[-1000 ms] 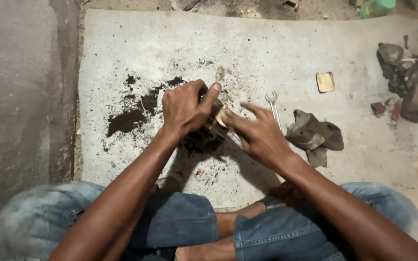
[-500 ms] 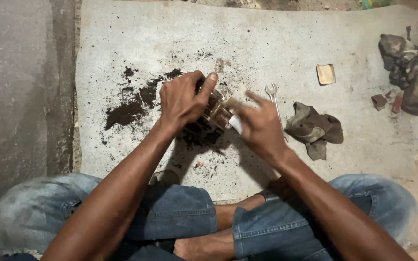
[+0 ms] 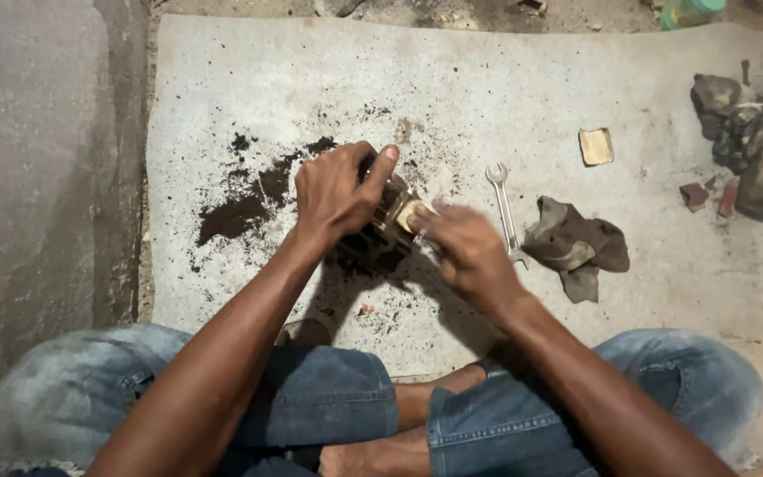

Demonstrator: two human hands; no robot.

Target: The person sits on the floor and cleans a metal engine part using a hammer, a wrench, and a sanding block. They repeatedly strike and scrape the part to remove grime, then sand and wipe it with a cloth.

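Observation:
I sit cross-legged on the floor in blue jeans over a grey mat (image 3: 576, 79). My left hand (image 3: 337, 190) grips a dark, dirty metal part (image 3: 386, 216) and holds it against the mat. My right hand (image 3: 465, 247) presses a small tan piece, like sandpaper (image 3: 412, 215), against the side of that part. The fingers of the right hand are blurred with motion. Much of the part is hidden under both hands.
Dark grime and dust (image 3: 240, 212) lie spread on the mat left of the part. An open-end spanner (image 3: 505, 208) and a crumpled brown rag (image 3: 576, 246) lie to the right. A tan square piece (image 3: 595, 146), small reddish bits (image 3: 692, 194) and a dark pile of parts (image 3: 752, 141) sit far right.
My right hand has rubbed back and forth along the part with the tan piece, its fingers now curled closer. The left hand has kept its grip in place.

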